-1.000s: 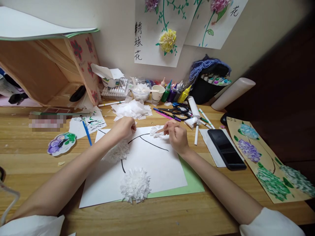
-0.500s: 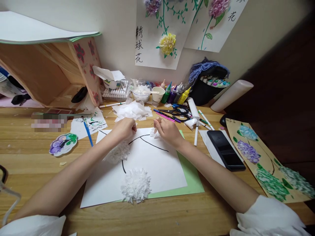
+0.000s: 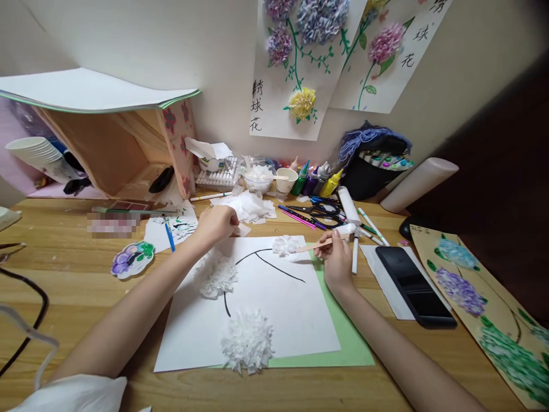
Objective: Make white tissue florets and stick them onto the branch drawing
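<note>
Across the table [image 3: 300, 392], seen from the head camera, one white sheet [image 3: 283, 309] lies partly over one green sheet [image 3: 350, 344]. Three white paper flowers rest on the white one: a small flower [image 3: 283, 246] near its far edge, a fuller flower [image 3: 218, 276] to the left, partly behind the forearm, and a round flower [image 3: 247, 341] overhanging the near edge. The right hand [image 3: 337, 260] has its grip clamped on one wooden stick [image 3: 311, 246], whose far end points to the small flower's right edge; whether they touch, I cannot tell. The left hand [image 3: 217, 223] is curled above the far left part of the white sheet, just beside one paper scrap [image 3: 244, 230]; I cannot tell whether its grip is clamped on anything. Behind lie one heap of white paper pieces [image 3: 255, 208] and one pair of scissors [image 3: 309, 212]. One phone [image 3: 412, 280] sits to the right, one paint palette [image 3: 132, 260] to the left. Two flower pictures [image 3: 278, 123] hang on the wall [image 3: 206, 51].
</note>
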Available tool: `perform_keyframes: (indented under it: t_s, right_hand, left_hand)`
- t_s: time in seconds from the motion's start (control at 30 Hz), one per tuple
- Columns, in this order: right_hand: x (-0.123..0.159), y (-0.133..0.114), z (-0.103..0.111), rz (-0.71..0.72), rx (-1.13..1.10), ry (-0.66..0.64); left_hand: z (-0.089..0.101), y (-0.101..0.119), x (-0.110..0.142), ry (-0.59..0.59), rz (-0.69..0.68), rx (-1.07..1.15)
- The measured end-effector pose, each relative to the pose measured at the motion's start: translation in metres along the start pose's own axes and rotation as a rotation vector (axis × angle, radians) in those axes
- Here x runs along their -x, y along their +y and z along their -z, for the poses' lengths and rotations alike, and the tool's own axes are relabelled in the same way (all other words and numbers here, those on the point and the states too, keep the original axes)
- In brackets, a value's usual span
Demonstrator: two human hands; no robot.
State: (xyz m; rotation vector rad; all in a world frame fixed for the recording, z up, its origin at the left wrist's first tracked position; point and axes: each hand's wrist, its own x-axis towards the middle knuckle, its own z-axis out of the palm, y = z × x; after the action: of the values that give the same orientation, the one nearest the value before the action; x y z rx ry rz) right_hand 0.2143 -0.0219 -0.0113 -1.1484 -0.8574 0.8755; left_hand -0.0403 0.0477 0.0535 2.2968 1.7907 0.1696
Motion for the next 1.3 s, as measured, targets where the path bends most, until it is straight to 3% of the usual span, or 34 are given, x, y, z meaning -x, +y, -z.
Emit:
perform_keyframes:
  t_s: [0.3, 0.43, 0.53, 0.6, 0.73, 0.93, 1.1, 1.3]
  right_hand:
    - [-0.002, 0.003, -0.001, -0.032, -0.039, 0.025]
    - [-0.001, 0.003, -0.001, -0.013, -0.058, 0.026]
    - [-0.001, 0.002, -0.001, -0.010, -0.077, 0.019]
    - [-0.001, 0.002, -0.001, 0.000, -0.072, 0.013]
    - [0.003, -0.001, -0.001, 0.053, -0.015, -0.003]
    - [0.015, -0.002, -0.005, 0.203, 0.160, -0.183]
    - [0.021, 0.000, -0.004, 0.353, 0.295, -0.257]
    - [0.020, -0.001, -0.004, 0.396, 0.364, -0.242]
  left_hand:
    - [-0.028, -0.008, -0.008, 0.044, -0.122, -0.056]
    - [-0.019, -0.005, -0.007, 0.061, -0.129, 0.009]
    - [-0.009, 0.004, -0.002, 0.063, -0.169, 0.178]
    - [-0.006, 0.012, 0.003, 0.014, -0.193, 0.347]
    - [-0.009, 0.031, 0.014, -0.199, -0.244, 0.627]
    - [-0.022, 0.043, 0.023, -0.397, -0.324, 0.660]
    - [-0.032, 0.042, 0.020, -0.440, -0.295, 0.653]
    - [-0.039, 0.042, 0.018, -0.413, -0.270, 0.669]
